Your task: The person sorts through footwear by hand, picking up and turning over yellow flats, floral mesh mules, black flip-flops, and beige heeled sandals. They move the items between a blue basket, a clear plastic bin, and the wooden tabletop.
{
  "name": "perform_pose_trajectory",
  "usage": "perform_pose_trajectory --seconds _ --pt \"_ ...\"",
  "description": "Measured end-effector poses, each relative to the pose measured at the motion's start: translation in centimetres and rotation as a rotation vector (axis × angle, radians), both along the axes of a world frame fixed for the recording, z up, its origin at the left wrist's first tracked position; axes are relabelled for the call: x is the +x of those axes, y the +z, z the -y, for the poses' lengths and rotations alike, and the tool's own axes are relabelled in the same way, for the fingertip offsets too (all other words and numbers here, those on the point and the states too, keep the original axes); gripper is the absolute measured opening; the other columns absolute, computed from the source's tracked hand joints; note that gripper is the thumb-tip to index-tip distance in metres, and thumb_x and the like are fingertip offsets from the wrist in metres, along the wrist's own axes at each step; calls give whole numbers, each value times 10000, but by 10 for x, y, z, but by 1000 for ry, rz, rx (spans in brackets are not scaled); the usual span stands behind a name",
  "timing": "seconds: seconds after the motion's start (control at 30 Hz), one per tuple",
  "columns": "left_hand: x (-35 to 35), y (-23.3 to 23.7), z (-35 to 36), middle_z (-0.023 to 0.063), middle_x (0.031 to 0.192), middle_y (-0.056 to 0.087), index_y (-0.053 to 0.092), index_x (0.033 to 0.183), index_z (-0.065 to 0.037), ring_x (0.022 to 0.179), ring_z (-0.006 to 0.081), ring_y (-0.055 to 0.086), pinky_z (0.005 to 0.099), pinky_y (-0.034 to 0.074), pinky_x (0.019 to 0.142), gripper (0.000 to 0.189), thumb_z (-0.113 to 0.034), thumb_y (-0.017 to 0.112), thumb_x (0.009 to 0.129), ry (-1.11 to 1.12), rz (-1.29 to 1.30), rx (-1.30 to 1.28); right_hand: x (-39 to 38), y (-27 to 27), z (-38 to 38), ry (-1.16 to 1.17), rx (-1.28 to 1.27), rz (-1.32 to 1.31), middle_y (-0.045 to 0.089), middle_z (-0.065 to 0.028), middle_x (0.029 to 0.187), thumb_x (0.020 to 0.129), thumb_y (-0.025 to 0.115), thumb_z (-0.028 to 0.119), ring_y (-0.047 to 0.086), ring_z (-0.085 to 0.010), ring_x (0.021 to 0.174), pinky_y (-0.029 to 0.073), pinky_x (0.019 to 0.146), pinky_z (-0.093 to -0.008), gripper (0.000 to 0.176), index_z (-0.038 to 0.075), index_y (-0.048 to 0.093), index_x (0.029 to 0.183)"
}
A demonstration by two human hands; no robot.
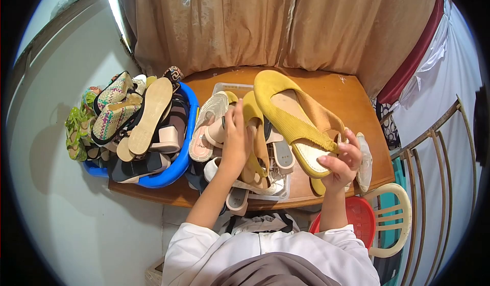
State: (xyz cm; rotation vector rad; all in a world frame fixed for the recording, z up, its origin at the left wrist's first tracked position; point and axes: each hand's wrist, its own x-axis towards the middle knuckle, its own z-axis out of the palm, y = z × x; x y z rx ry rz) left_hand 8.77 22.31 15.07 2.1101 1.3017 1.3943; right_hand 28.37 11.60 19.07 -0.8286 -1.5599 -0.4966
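My right hand grips a mustard-yellow slingback flat by its heel end, with the toe pointing up and away to the left. A ribbed band and a pale insole show on it. Just left of this, my left hand is at the side of a second mustard slingback flat, fingers along its edge and thumb hidden. Under and around that hand lie a pale-pink sandal, a clear-strapped shoe and a block-heeled shoe, piled over a clear plastic bin.
A blue basket heaped with shoes stands at the table's left. White shoes sit by the right edge of the wooden table. Below are a red basin and a cream plastic chair; a metal rack stands right.
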Motion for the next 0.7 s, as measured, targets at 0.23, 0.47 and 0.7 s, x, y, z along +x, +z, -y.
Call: perform_pose_trajectory --seconds 0.23,0.47,0.7 --pt "-5 1 7 179 1138 509 404 1226 10 1072 295 538 389 449 895 386 -48 535 868 -263 155 -211 -1 -12 3 -120 84 208 483 32 1009 638 780 230 493 -198 978 442 863 -398 232 332 675 817" --pt "1 18 29 97 1202 460 276 1301 -49 1096 169 485 316 433 915 479 -156 535 911 -630 1168 -755 -20 -46 -14 42 -220 491 583 8 999 603 740 154 535 -199 1007 426 874 -358 320 260 699 902" --pt "7 3 45 101 1197 431 256 1312 -36 1046 155 475 276 415 892 531 6 426 810 -468 969 -589 -25 -17 -17 285 -470 -177 572 -132 1029 703 610 75 508 -293 1057 402 908 -393 471 64 535 1167"
